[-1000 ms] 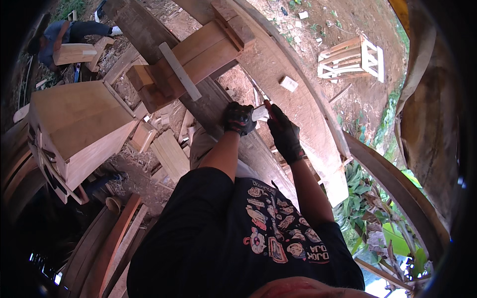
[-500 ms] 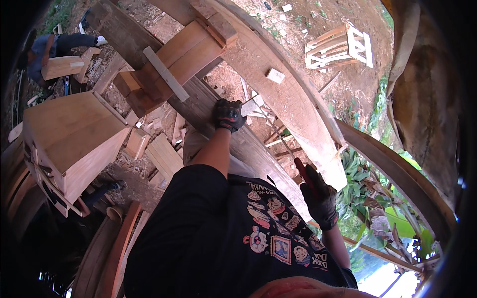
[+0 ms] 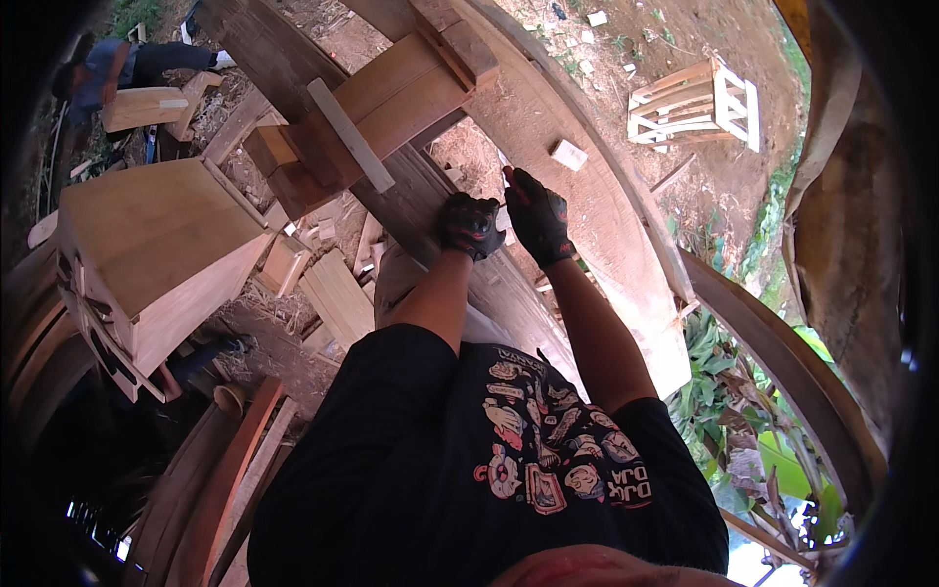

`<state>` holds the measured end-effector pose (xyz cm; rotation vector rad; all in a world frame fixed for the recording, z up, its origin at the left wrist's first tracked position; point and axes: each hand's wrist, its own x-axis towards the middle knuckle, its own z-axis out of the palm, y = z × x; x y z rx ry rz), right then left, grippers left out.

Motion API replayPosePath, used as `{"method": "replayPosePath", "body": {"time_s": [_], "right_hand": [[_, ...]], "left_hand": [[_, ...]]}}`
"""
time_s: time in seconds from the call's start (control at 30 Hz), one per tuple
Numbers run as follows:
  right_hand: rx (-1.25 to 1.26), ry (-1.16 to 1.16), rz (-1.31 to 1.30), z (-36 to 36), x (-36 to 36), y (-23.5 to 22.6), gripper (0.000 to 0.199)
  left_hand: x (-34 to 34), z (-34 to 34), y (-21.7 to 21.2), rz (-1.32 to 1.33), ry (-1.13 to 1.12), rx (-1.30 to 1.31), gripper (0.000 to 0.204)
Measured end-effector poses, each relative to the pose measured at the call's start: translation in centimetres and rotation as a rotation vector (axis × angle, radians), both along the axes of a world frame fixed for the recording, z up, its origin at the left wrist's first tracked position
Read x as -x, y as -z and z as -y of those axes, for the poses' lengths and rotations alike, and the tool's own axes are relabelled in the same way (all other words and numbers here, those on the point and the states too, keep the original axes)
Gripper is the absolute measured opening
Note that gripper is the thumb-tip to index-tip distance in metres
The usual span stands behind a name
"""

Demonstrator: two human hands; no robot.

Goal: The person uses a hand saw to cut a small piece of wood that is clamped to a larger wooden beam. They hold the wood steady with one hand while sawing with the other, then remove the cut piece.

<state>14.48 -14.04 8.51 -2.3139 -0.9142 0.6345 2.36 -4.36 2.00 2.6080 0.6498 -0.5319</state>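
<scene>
My left hand (image 3: 471, 227), in a black glove, is a closed fist over the edge of a long weathered plank (image 3: 421, 210). What it grips, if anything, is hidden. Right beside it is my right hand (image 3: 537, 217), also gloved, with its fingers pressed together. A small red end of a slim tool (image 3: 508, 175) shows at those fingers; the rest of it is covered. Ahead on the left, a brown wooden block assembly (image 3: 411, 88) lies across the plank with a pale batten (image 3: 350, 135) on top. A broad light board (image 3: 606, 225) runs along my right.
A tapered wooden box (image 3: 156, 230) stands at left. Small pale blocks (image 3: 337, 303) lie on the ground. A small block (image 3: 568, 155) rests on the broad board. A slatted wooden frame (image 3: 694, 103) stands at the far right. Another person (image 3: 117, 73) is at the far left.
My right hand has swung up and forward from near my body to beside my left fist. My left hand stays closed at the plank. The whole view has shifted slightly.
</scene>
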Motion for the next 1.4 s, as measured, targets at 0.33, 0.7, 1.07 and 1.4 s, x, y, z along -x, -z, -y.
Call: {"method": "replayPosePath", "body": {"time_s": [0.33, 0.7, 1.07, 1.4], "right_hand": [[-0.059, 0.059, -0.13, 1.2, -0.8, 0.6, 0.042], [-0.166, 0.25, -0.138, 3.7, 0.8, 0.3, 0.029], [-0.203, 0.315, -0.037, 2.7, 1.6, 2.6, 0.027], [-0.226, 0.359, -0.001, 2.1, 1.4, 3.1, 0.029]], "left_hand": [[-0.7, 0.2, 0.6, 0.072, 0.026, -0.083, 0.041], [-1.8, 1.0, 4.6, 0.017, 0.341, -0.211, 0.039], [-4.5, 0.8, 5.1, 0.005, 0.494, -0.253, 0.039], [-5.2, 0.2, 4.7, 0.008, 0.482, -0.264, 0.039]]}}
